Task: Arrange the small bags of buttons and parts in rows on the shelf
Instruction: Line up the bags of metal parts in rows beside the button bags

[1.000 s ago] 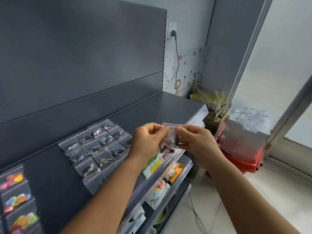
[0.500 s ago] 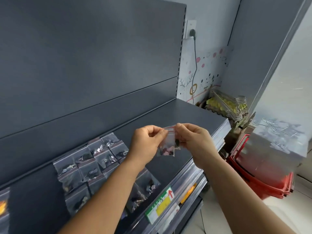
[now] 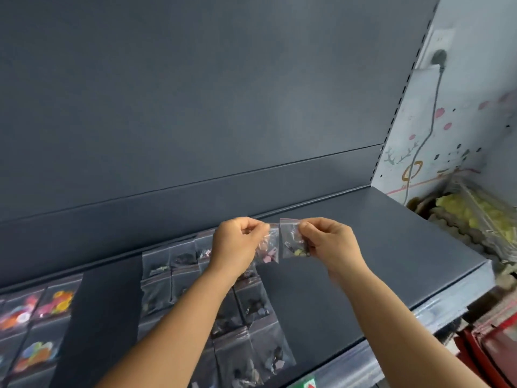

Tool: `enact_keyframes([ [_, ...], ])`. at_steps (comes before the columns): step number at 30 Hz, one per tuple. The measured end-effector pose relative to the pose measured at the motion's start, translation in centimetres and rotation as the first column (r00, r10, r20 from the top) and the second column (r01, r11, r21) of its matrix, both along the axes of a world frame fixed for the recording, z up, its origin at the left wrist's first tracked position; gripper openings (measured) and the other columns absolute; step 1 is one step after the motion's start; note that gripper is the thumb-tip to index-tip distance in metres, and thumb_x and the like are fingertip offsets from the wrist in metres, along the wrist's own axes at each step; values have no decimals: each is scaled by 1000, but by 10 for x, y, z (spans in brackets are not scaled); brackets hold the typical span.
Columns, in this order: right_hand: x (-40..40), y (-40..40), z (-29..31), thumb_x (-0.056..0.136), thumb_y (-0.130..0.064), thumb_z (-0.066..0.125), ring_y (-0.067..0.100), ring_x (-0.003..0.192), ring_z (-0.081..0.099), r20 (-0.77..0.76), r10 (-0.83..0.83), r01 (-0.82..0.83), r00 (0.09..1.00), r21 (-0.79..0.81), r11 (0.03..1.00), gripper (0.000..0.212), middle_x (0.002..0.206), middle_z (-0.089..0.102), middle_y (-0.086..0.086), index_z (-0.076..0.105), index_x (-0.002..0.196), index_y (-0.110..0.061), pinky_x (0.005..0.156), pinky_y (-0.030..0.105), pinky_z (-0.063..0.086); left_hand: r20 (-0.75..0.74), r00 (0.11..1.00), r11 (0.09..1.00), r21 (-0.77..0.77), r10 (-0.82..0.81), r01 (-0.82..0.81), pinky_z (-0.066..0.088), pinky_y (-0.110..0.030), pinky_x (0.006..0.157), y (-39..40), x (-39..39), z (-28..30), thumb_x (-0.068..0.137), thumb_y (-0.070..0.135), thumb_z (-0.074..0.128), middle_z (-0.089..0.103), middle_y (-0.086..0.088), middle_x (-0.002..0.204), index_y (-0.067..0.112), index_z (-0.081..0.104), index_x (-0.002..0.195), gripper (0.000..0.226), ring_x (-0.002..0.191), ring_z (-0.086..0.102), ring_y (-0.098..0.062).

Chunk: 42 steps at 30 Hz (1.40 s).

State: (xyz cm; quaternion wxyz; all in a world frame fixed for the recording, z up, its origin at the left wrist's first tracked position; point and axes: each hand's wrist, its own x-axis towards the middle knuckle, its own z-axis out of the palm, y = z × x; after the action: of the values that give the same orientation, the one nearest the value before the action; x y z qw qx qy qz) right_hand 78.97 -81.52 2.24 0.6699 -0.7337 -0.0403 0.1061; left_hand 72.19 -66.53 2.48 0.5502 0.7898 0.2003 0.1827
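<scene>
Separated since half a second ago, two small bags are now held apart above the shelf (image 3: 349, 275): a pink-parts bag (image 3: 269, 247) is pinched by the left hand (image 3: 237, 245), a yellow-parts bag (image 3: 293, 242) by the right hand (image 3: 331, 242). Sorting is judged to be in hand. Next, each bag must be laid flat beside the rows of bags (image 3: 251, 303), on the bare shelf to their right.

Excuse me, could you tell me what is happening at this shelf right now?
A person is stocking a dark grey metal shelf. The left hand pinches a small clear plastic bag with pink pieces, and the right hand pinches a similar bag with yellow and dark pieces, both held above the shelf. Rows of small clear bags of dark parts already lie below.
</scene>
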Motion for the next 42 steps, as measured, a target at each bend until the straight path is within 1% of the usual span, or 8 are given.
enact_keyframes([
  [9, 64, 10, -20, 85, -11, 61, 7, 42, 47, 42, 139, -127, 989, -203, 971, 17, 53, 58, -4, 69, 70, -13, 51, 22, 44, -120, 979, 981, 122, 162, -148, 57, -39, 74, 4, 51, -20, 83, 22, 63, 72, 6, 70, 24, 66, 66, 18, 71, 69, -20],
  [14, 87, 26, -31, 84, -12, 62, 5, 41, 46, 79, 212, -186, 974, -253, 949, 18, 50, 58, -8, 68, 67, -16, 56, 25, 44, -169, 964, 955, 248, 207, -161, 53, -28, 69, 11, 69, -26, 85, 21, 61, 71, 5, 75, 17, 70, 76, 13, 74, 66, -15],
  [17, 95, 37, -32, 85, -15, 61, 10, 56, 55, 111, 255, -209, 961, -319, 924, 10, 65, 65, -5, 71, 82, -16, 64, 24, 43, -191, 955, 943, 289, 227, -166, 49, -25, 68, 14, 77, -27, 86, 19, 61, 71, 2, 78, 15, 71, 80, 12, 76, 65, -15],
  [20, 98, 39, -31, 88, -18, 58, 21, 94, 62, 152, 322, -213, 935, -486, 848, 29, 102, 68, 3, 64, 117, -16, 79, 24, 43, -223, 943, 906, 399, 249, -145, 49, -31, 90, 15, 73, -28, 90, 21, 60, 68, -4, 111, 12, 66, 114, 27, 102, 62, -19],
  [22, 98, 37, -33, 89, -18, 57, 24, 113, 55, 243, 396, -191, 886, -587, 787, 36, 121, 62, 4, 58, 125, -16, 89, 27, 41, -240, 944, 834, 549, 225, -59, 42, -33, 99, 13, 65, -29, 93, 19, 55, 59, -4, 127, 11, 58, 127, 35, 116, 52, -21],
  [26, 92, 31, -39, 90, -16, 57, 27, 115, 51, 380, 532, -173, 757, -669, 723, 28, 122, 57, 5, 65, 117, -19, 89, 31, 42, -306, 946, 707, 693, 110, 142, 38, -34, 100, 1, 54, -40, 97, 20, 46, 55, 2, 132, 13, 60, 126, 33, 121, 44, -19],
  [31, 90, 31, -51, 90, -17, 50, 28, 96, 53, 340, 654, -191, 675, -776, 601, 15, 96, 60, -2, 64, 85, -14, 78, 38, 46, -402, 910, 628, 735, 100, 256, 45, -38, 93, -6, 53, -52, 98, 22, 45, 58, 0, 121, 11, 60, 119, 28, 116, 50, -22],
  [42, 90, 41, -55, 93, -20, 48, 20, 93, 49, 355, 677, -225, 645, -758, 612, 18, 95, 61, -8, 61, 80, -18, 77, 32, 45, -338, 928, 614, 769, 156, 177, 48, -35, 84, 3, 59, -58, 98, 23, 45, 59, -1, 110, 10, 62, 106, 23, 107, 53, -22],
])
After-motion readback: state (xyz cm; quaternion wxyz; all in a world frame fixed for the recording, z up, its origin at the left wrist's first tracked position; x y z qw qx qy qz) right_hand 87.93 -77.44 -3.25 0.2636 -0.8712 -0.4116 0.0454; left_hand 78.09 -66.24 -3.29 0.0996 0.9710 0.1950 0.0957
